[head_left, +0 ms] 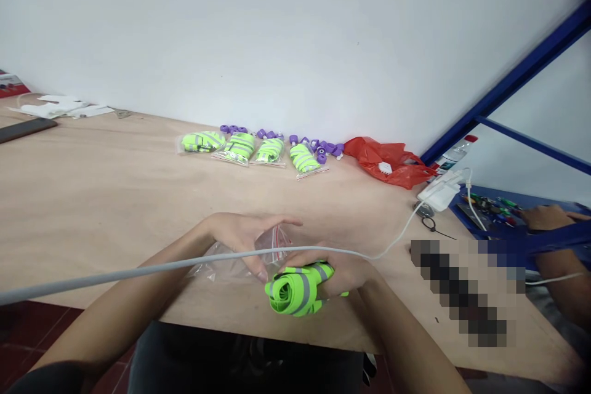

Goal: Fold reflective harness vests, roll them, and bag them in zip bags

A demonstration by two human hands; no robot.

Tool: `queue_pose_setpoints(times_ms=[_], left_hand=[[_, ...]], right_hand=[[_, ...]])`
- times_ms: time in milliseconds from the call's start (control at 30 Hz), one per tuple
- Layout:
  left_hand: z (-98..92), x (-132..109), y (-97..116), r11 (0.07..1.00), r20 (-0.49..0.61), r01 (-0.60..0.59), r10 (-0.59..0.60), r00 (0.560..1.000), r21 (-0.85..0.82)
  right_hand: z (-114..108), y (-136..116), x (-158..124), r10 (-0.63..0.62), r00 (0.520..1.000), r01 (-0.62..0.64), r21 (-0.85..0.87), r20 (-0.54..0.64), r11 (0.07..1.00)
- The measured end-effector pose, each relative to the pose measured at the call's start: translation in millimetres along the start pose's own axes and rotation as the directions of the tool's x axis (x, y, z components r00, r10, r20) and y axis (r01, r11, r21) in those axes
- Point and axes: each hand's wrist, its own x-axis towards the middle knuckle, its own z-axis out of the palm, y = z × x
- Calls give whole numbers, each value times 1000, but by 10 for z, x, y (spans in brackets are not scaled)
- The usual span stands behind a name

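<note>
My right hand (344,271) grips a rolled neon-green reflective strap (292,293) with grey stripes, its coiled end facing left, above the front part of the table. Just left of it, my left hand (242,237) is spread, forefinger stretched to the right and thumb pointing down near the roll. A clear zip bag (277,240) with a red seal line lies under and beside my left hand; whether the fingers touch it is hard to tell. Farther back, several zip bags (240,146) holding similar straps lie in a row.
Purple roller-like pieces (323,149) lie behind the bags, beside a red plastic bag (385,160). A white power strip (441,189) and a bottle (457,154) stand right. A grey cable (138,271) crosses the foreground. Another person's hand (547,217) is near tools at the right.
</note>
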Motion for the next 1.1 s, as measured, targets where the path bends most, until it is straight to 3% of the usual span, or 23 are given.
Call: queue_pose_setpoints(times_ms=[67,100,167,233,300,367,400,433,467,567,667,767,933,1100], left_hand=[[-47,-16,-11,989,202,43,-13,979,-143],[-75,-26,-12,984,226,62,-23,974,-168],[-132,-57,-3,992,142,62,-46,989,-110],[-185,-105,15,998,28,53,-53,998,18],[-226,-155,34,978,-106,76,-56,993,193],[-242,-186,44,921,-215,124,-45,976,368],[-239,-189,42,885,-247,144,-34,968,443],[-228,-183,34,848,-262,154,-19,965,506],[-210,-169,20,815,-265,154,0,964,559],[-134,-100,-53,752,-229,95,77,970,652],[-49,-38,-145,753,-163,13,125,979,657],[26,-6,-224,765,-100,-29,121,988,643],[92,24,-294,785,-72,-35,101,992,618],[158,74,-357,811,-29,-118,165,986,573]], right_hand=[[-10,-18,-12,35,998,-35,-10,-58,999],[-17,-24,-17,28,997,-29,-17,-77,999],[-30,-15,-26,-24,992,21,-22,-123,1000],[-36,32,-33,-74,965,71,-20,-250,997],[-33,107,-32,-127,876,100,-81,-466,992],[-28,183,-18,-281,700,121,-278,-657,953],[-26,214,-7,-386,616,111,-410,-686,905],[-24,240,6,-480,562,83,-531,-674,843],[-23,260,21,-546,543,47,-626,-639,779],[-15,304,78,-590,632,-47,-785,-503,618],[-8,339,144,-562,733,-81,-869,-384,489],[-8,375,191,-503,792,-114,-894,-345,434],[11,451,232,-445,828,-168,-907,-342,386],[72,509,307,-514,823,-70,-941,-242,332]])
